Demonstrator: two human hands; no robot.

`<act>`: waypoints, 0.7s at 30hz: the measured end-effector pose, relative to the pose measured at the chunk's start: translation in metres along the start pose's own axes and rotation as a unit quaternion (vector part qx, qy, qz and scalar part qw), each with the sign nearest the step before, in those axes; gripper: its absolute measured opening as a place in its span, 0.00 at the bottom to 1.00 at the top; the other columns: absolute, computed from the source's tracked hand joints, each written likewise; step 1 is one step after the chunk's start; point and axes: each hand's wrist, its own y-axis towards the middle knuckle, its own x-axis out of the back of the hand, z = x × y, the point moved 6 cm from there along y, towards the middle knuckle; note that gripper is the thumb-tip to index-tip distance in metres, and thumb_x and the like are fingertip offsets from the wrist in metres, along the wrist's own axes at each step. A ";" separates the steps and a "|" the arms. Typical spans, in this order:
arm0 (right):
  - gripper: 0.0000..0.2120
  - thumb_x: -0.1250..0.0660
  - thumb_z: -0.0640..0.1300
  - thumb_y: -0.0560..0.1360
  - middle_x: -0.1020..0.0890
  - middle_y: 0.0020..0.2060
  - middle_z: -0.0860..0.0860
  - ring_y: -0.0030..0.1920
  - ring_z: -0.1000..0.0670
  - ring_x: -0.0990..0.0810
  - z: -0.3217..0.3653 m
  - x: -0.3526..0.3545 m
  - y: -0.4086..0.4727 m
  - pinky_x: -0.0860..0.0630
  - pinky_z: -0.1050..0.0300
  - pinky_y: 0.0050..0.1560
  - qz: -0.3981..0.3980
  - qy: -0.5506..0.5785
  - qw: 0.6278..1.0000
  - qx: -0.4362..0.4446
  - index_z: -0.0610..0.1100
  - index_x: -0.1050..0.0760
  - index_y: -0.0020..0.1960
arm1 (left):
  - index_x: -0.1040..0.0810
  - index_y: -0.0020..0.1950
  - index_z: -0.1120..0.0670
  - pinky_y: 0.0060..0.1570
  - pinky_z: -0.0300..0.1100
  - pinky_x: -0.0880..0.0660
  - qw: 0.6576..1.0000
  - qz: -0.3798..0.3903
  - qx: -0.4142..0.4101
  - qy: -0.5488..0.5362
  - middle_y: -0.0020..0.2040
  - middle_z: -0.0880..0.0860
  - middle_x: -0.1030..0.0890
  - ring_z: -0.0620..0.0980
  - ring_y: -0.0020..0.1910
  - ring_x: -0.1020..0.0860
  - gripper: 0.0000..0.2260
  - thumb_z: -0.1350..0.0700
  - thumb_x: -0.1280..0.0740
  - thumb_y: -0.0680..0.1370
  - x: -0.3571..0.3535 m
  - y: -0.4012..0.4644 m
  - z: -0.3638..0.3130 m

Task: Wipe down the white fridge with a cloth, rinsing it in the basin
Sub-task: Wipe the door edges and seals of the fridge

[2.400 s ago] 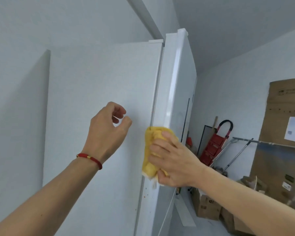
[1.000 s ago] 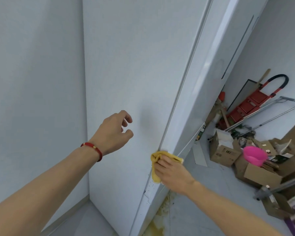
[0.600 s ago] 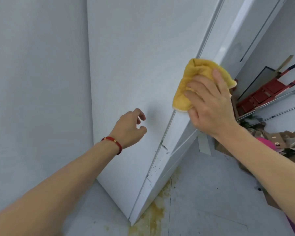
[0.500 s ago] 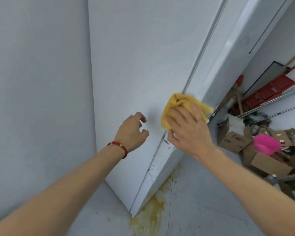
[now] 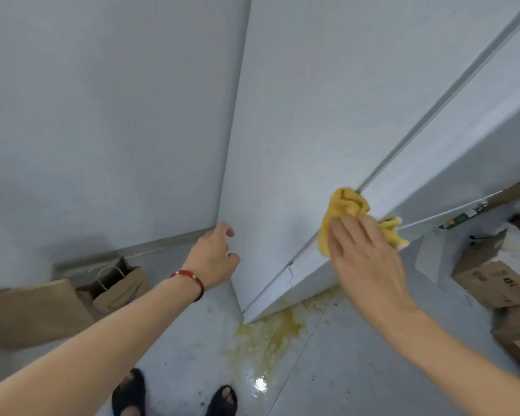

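Note:
The white fridge (image 5: 312, 115) fills the upper middle and right, seen from its side, with the door seam running diagonally. My right hand (image 5: 364, 250) presses a crumpled yellow cloth (image 5: 342, 211) with straight fingers against the fridge's lower side, right at that seam. My left hand (image 5: 215, 258), with a red bracelet at the wrist, hovers with loosely curled fingers near the fridge's back left corner and holds nothing. No basin is in view.
A yellow-brown stain (image 5: 267, 331) spreads on the wet grey floor at the fridge's bottom corner. Brown paper bags (image 5: 117, 283) lean against the wall at left. Cardboard boxes (image 5: 499, 283) crowd the right. My sandalled feet (image 5: 174, 397) stand at the bottom edge.
My right hand has dragged the cloth down the door seam to the fridge's lower part. My view has tilted down, so the floor, bags and feet now show.

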 end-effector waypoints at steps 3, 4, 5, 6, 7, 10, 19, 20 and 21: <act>0.21 0.53 0.35 0.79 0.24 0.54 0.39 0.60 0.36 0.30 0.014 -0.014 0.011 0.45 0.39 0.80 0.023 -0.120 0.992 0.016 0.32 0.29 0.66 | 0.31 0.65 0.53 0.47 0.43 0.32 0.999 -0.017 0.039 -0.003 0.51 0.52 0.24 0.53 0.51 0.25 0.17 0.60 0.35 0.77 -0.009 -0.013 0.013; 0.23 0.56 0.36 0.79 0.24 0.55 0.40 0.60 0.36 0.30 0.037 -0.027 0.012 0.42 0.39 0.78 0.054 -0.128 0.989 0.055 0.34 0.29 0.65 | 0.31 0.65 0.53 0.47 0.44 0.31 0.999 -0.013 0.052 -0.003 0.52 0.52 0.24 0.54 0.51 0.25 0.17 0.60 0.35 0.77 -0.018 -0.018 0.016; 0.25 0.59 0.36 0.77 0.24 0.54 0.41 0.59 0.38 0.29 0.062 -0.040 0.012 0.38 0.39 0.74 0.090 -0.124 0.983 0.099 0.36 0.27 0.62 | 0.31 0.65 0.53 0.47 0.45 0.29 0.998 -0.010 0.059 -0.002 0.53 0.53 0.24 0.54 0.51 0.25 0.17 0.60 0.35 0.77 -0.024 -0.020 0.017; 0.26 0.60 0.35 0.76 0.25 0.53 0.41 0.58 0.39 0.28 0.089 -0.055 0.008 0.36 0.40 0.71 0.121 -0.105 0.978 0.134 0.38 0.25 0.59 | 0.32 0.65 0.52 0.48 0.45 0.28 0.998 -0.006 0.066 -0.001 0.55 0.53 0.24 0.55 0.52 0.25 0.17 0.59 0.35 0.77 -0.032 -0.024 0.018; 0.26 0.59 0.36 0.76 0.25 0.52 0.41 0.58 0.39 0.27 0.115 -0.072 0.006 0.36 0.40 0.69 0.146 -0.097 0.972 0.157 0.40 0.24 0.58 | 0.32 0.65 0.52 0.48 0.45 0.27 0.998 -0.003 0.068 0.001 0.55 0.53 0.25 0.55 0.52 0.25 0.16 0.59 0.36 0.78 -0.036 -0.026 0.019; 0.17 0.48 0.42 0.83 0.25 0.61 0.43 0.66 0.39 0.29 0.181 -0.117 -0.007 0.38 0.42 0.72 0.179 -0.085 0.955 0.220 0.41 0.25 0.66 | 0.32 0.65 0.51 0.47 0.44 0.28 0.997 -0.003 0.073 0.002 0.55 0.54 0.25 0.55 0.52 0.24 0.16 0.58 0.35 0.78 -0.047 -0.029 0.017; 0.13 0.34 0.36 0.75 0.20 0.53 0.42 0.57 0.39 0.24 0.098 -0.055 0.000 0.40 0.42 0.69 0.126 0.073 0.975 0.166 0.38 0.21 0.59 | 0.32 0.64 0.52 0.49 0.49 0.24 0.998 0.025 0.042 -0.026 0.53 0.54 0.22 0.55 0.50 0.23 0.16 0.58 0.36 0.77 -0.047 -0.035 0.020; 0.13 0.39 0.32 0.74 0.20 0.50 0.43 0.54 0.39 0.24 0.080 -0.040 0.001 0.40 0.44 0.68 0.102 0.085 0.980 0.150 0.38 0.21 0.56 | 0.31 0.64 0.52 0.47 0.48 0.25 0.998 0.030 0.045 -0.033 0.53 0.55 0.22 0.55 0.50 0.23 0.16 0.59 0.36 0.77 -0.048 -0.039 0.027; 0.19 0.48 0.30 0.73 0.21 0.49 0.43 0.54 0.39 0.24 0.062 -0.032 0.002 0.40 0.44 0.69 0.085 0.080 0.984 0.133 0.38 0.22 0.56 | 0.31 0.65 0.52 0.46 0.47 0.26 0.998 0.034 0.047 -0.033 0.53 0.55 0.22 0.56 0.50 0.23 0.16 0.59 0.36 0.78 -0.049 -0.038 0.030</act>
